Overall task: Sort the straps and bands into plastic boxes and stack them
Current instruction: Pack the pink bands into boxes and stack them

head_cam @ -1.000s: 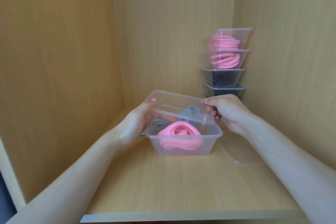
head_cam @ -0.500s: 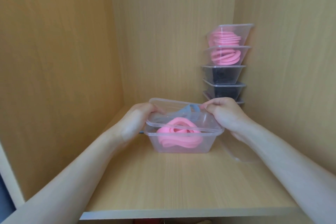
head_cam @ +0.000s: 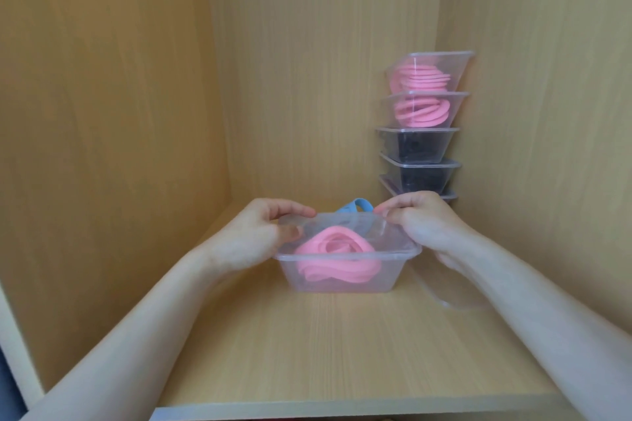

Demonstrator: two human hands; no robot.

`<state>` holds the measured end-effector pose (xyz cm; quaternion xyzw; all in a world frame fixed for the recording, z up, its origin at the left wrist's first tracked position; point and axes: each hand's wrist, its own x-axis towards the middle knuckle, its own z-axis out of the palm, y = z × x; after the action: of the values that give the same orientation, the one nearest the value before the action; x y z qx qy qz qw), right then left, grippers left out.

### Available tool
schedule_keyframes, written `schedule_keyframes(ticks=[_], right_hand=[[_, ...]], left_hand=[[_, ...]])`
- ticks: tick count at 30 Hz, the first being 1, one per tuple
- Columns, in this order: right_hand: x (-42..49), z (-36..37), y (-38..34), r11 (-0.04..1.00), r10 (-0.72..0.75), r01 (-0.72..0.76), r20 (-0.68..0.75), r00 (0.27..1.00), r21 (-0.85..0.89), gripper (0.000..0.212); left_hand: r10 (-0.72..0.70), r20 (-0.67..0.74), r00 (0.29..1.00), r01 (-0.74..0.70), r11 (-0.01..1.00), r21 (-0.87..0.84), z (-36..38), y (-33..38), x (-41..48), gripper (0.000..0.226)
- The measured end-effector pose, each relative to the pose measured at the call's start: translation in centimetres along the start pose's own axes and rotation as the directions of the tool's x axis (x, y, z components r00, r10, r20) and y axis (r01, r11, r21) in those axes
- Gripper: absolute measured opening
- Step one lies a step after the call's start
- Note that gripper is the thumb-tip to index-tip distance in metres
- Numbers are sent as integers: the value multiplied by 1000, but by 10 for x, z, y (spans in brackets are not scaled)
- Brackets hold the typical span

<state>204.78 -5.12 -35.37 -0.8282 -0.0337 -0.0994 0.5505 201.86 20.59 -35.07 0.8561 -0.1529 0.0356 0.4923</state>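
Plastic box [head_cam: 393, 278] with pink bands [head_cam: 337, 258] at centre of frame, on wooden shelf [head_cam: 342, 352]. Over it, lid [head_cam: 342, 225], pinched at left edge by left hand [head_cam: 253, 236] and at right edge by right hand [head_cam: 424, 222], fingers curled on both.

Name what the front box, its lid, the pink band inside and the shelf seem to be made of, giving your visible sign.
Front box and lid, held by the left hand and right hand: thin clear plastic, glossy; the contents show through. Pink band: probably rubber or silicone, matte; it lies in soft coils. Shelf: wood-grain board, perhaps laminate, smooth; even streaked pattern.
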Motion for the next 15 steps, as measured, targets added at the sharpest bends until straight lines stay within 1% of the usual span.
schedule_keyframes(ticks=[5,8,13,14,15], right_hand=[[2,2,0,991,-44,39,-36,998,-125,30],[4,5,-2,983,-48,45,-9,999,-180,33],[6,8,-4,972,-59,69,51,997,-227,34],[6,8,-4,967,-62,75,62,996,-242,34],[7,8,-3,962,-64,81,76,995,-262,35]], left_hand=[[49,8,999,-49,992,119,-1,-6,6,33],[59,17,998,-61,984,170,-3,-9,9,34],[13,71,997,-22,991,131,-3,-12,11,36],[8,96,995,-20,993,118,-2,-12,10,38],[0,123,992,-16,992,126,0,-11,8,47]])
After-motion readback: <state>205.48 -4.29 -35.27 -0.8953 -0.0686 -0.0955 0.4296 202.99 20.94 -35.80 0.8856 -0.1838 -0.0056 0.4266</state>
